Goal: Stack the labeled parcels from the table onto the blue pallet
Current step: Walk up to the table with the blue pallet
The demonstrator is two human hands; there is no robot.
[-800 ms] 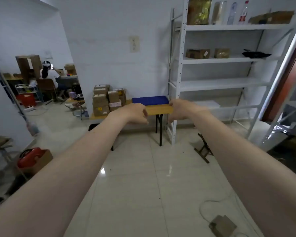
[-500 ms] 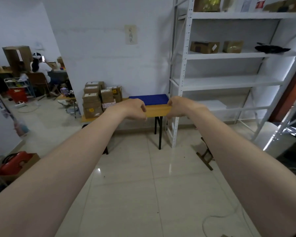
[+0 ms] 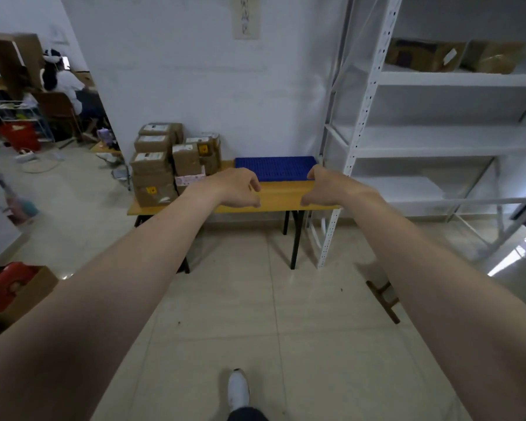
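Observation:
Several brown cardboard parcels (image 3: 164, 165) with white labels are piled on the left half of a wooden table (image 3: 283, 192) against the far wall. A blue slatted pallet (image 3: 275, 167) lies flat on the table's right half with nothing on it. Both my arms reach forward, still well short of the table. My left hand (image 3: 236, 188) and my right hand (image 3: 325, 188) hang in the air in front of the pallet, fingers curled and apart, holding nothing.
A white metal shelving unit (image 3: 438, 141) stands right of the table, with two boxes (image 3: 453, 54) on an upper shelf. A person sits at a desk (image 3: 64, 83) far left. A box holding a red item (image 3: 9, 287) sits on the floor at left. My shoe (image 3: 238, 388) shows below.
The view has closed in on the table, which now looks larger. My hands have spread slightly apart and their fingers have loosened.

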